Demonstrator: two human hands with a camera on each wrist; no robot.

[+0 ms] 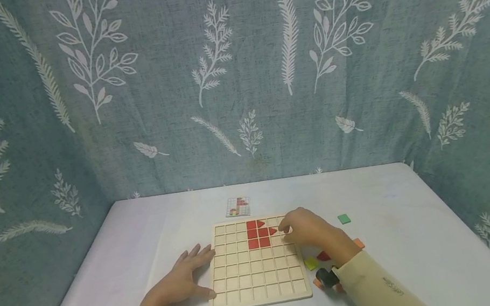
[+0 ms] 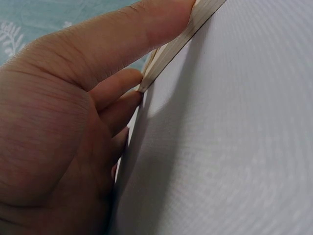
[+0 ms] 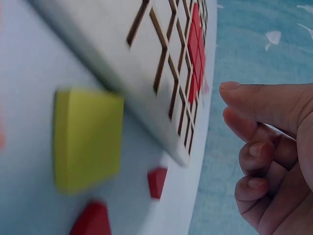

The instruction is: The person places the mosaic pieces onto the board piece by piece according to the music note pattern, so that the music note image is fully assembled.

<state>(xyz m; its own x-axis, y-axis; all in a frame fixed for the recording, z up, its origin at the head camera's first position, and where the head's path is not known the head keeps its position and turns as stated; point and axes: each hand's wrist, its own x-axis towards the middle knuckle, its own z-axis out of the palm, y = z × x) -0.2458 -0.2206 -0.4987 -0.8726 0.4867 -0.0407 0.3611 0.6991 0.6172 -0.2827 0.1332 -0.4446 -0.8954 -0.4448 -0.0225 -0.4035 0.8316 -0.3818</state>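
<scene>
A wooden grid board lies on the white table. Several red square pieces and two red triangles sit in cells of its upper middle. With fingers spread, my left hand touches the board's left edge; in the left wrist view its thumb and fingertips rest along the wooden rim. My right hand is over the board's upper right side, its fingertips just right of a red triangle. In the right wrist view its thumb and forefinger stand apart with nothing between them, and the other fingers are bent.
Beyond the board lies a small pattern card with a coloured picture. To the right are a green square, a yellow block, a dark red piece and orange pieces, partly hidden by my right arm. A patterned curtain surrounds the table.
</scene>
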